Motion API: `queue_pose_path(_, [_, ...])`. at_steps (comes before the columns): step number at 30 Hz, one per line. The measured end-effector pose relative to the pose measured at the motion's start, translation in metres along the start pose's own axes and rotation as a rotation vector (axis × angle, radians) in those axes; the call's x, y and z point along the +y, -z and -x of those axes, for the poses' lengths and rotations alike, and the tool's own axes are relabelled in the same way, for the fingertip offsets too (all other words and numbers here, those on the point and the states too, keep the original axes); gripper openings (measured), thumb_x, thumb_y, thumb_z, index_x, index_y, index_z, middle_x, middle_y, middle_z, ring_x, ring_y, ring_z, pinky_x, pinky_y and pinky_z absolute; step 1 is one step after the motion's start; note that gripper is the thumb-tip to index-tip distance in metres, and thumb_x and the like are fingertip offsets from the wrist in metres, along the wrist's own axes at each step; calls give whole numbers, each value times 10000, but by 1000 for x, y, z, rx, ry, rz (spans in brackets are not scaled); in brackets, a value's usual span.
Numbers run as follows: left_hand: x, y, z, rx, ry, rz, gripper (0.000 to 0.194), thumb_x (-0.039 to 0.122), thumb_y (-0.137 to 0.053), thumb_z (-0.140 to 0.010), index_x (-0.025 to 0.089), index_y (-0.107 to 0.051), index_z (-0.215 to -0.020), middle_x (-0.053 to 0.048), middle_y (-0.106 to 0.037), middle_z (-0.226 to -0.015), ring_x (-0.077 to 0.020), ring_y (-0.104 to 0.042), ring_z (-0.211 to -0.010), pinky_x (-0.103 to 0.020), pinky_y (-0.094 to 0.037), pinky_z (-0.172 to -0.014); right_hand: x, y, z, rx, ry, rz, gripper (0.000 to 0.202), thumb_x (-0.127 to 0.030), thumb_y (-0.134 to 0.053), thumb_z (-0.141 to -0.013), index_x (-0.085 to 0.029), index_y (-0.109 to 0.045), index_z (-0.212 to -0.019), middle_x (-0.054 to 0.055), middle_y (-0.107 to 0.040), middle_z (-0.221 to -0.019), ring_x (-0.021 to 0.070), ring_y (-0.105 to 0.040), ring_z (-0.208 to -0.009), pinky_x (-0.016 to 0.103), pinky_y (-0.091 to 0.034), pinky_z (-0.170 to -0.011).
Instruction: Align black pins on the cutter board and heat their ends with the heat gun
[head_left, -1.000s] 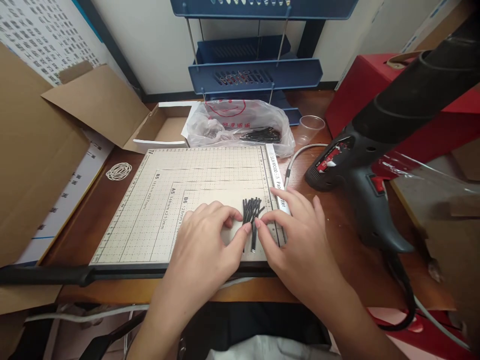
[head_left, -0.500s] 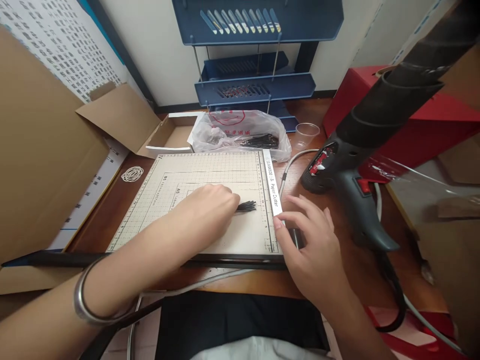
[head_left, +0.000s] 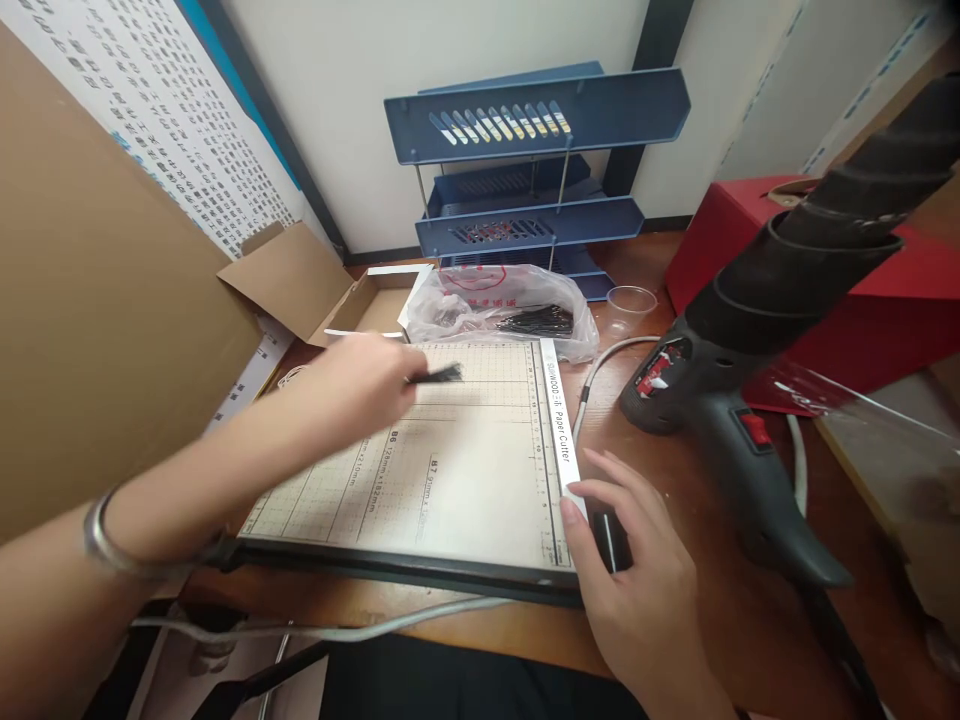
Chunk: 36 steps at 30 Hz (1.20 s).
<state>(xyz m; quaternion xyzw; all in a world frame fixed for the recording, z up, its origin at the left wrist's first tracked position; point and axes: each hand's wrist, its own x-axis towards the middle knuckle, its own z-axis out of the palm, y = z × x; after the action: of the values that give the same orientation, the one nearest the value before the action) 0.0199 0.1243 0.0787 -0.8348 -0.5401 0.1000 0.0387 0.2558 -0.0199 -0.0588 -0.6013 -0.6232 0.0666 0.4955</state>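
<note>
My left hand is closed around a bundle of thin black strands, whose ends stick out to the right of the fist. The fist is over the upper left of a cream gridded paper cutter. Along the cutter's right edge runs a white strip printed "Paper Cutter". My right hand rests by the lower end of that strip, fingers apart and curved, fingertips against it. Beneath its palm a black cylindrical part, perhaps the cutter's handle, shows partly.
Behind the cutter lies a clear plastic bag with more black strands, beside an open cardboard box and a clear cup. A heat gun stands at right before a red box. Blue tiered trays stand at the back.
My left hand has carried the black bundle up and left, away from the cutter's right side. My right hand stays at the strip. The camera view has tilted upward.
</note>
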Motion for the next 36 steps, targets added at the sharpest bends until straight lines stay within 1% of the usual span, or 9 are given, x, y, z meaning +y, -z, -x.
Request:
queue_pose_path(3, [-66,1,-48,22,159,-60,289,265,-547,-871,161,-777,-1011,-84,-719,-816,-260,-628,-811,-363,-446,-785,-1,0,-1,2,20,19,123,-330,-618,-948,-219,-668,-957,113,-723,-1212,280,-678,-1164,483,-543,-964])
queue_pose_path(7, [-129,-23,-107,-38,199,-43,283,338,-659,-751,153,-765,-937,-110,-717,-810,-307,-632,-904,-359,-433,-825,0,-1,-1,10,50,55,109,-326,-620,-948,-229,-664,-967,106,-730,-1208,277,-693,-1147,468,-559,-954])
queue_pose_path(12, [-156,-54,-131,-160,138,36,289,362,-693,-651,187,-772,-866,-98,-773,-919,-263,-650,-923,-307,-433,-821,1,2,-4,13,71,137,95,-328,-659,-920,-254,-648,-980,78,-743,-1203,269,-710,-1129,436,-597,-919])
queue_pose_path(16, [-161,-34,-124,-184,140,87,469,419,-667,-687,183,-758,-1083,-118,-771,-1096,-278,-659,-969,-304,-447,-800,-2,7,-11,-22,120,207,118,-351,-693,-888,-268,-658,-965,53,-777,-1089,255,-745,-1045,388,-633,-842])
queue_pose_path(19, [-137,-4,-115,-21,129,98,441,491,-552,-834,169,-735,-1072,-131,-758,-1056,-287,-652,-919,-337,-441,-790,-2,6,-10,-7,96,162,94,-337,-660,-914,-260,-650,-968,59,-765,-1135,249,-732,-1084,395,-619,-873])
queue_pose_path(22, [-80,11,-114,119,-1,163,377,449,-465,-927,176,-723,-970,-89,-737,-890,-224,-612,-775,-321,-417,-730,-1,2,-6,-10,67,95,74,-312,-632,-936,-246,-643,-967,71,-745,-1182,239,-714,-1117,398,-594,-900])
queue_pose_path(28, [30,-16,-166,118,-222,233,170,187,-566,-834,159,-731,-868,-96,-709,-834,-220,-620,-793,-333,-430,-728,-3,0,-6,18,60,31,75,-294,-629,-931,-228,-633,-966,82,-734,-1161,220,-696,-1113,375,-559,-918])
queue_pose_path(32, [55,-36,-210,86,-203,261,194,178,-672,-804,144,-741,-982,-102,-748,-980,-232,-663,-891,-306,-468,-754,-1,-1,-3,-17,44,9,91,-285,-648,-928,-236,-619,-998,74,-715,-1209,209,-666,-1156,364,-532,-947])
queue_pose_path(36, [62,-41,-224,53,-224,257,171,260,-720,-833,164,-767,-967,-82,-763,-999,-219,-668,-905,-288,-480,-790,1,-6,2,-10,-19,-59,117,-279,-661,-924,-246,-614,-1025,59,-691,-1257,204,-627,-1212,362,-495,-1003])
